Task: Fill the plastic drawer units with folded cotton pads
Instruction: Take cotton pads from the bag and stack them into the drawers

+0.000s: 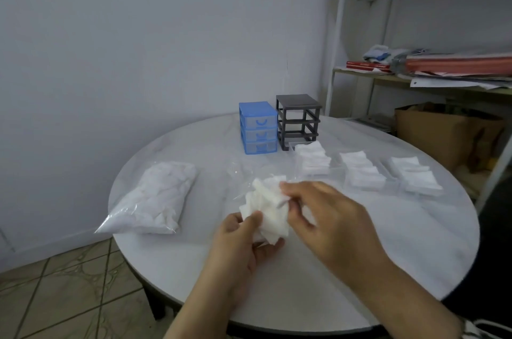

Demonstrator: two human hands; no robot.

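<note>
Cotton pads: a loose bunch (266, 208) held between both hands above the worktop (194, 261).
Left hand (243, 244): grips it from below.
Right hand (329, 216): pinches its top edge.

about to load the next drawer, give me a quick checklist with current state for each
1. Pads in hand: ok, left hand and right hand both grip a bunch of cotton pads.
2. Clear drawers out on the table: ok, three, holding pads.
3. Grey frame empty for them: ok.
4. Blue unit drawers shut: ok; contents cannot tell.
5. Spare bag of pads: ok, within view at left.
</note>
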